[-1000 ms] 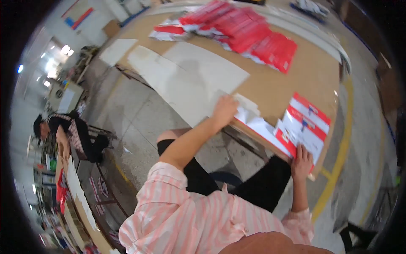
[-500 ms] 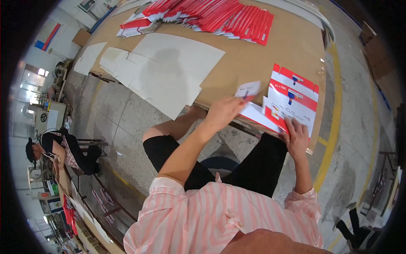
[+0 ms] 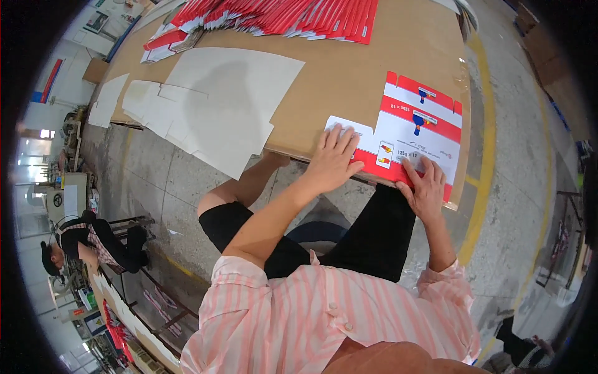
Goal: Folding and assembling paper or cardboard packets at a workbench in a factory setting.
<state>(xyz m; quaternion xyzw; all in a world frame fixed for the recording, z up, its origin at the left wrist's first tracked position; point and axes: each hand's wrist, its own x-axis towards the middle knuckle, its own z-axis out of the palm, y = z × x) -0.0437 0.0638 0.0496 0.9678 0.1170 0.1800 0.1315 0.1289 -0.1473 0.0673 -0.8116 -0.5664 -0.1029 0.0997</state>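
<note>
White sheets (image 3: 246, 103) lie on the table (image 3: 349, 68). The left hand (image 3: 332, 163) rests lightly spread fingers on the left flap of a flat red-and-white carton (image 3: 398, 124), which extends rightward beyond them; the right hand (image 3: 428, 192) touches its near edge, fingers bent, parted.

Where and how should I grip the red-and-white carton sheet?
Probably pinch the carton sheet by its near red edge, from the near side: it lies nearly flat, and that edge runs along the near rim of the table.
</note>
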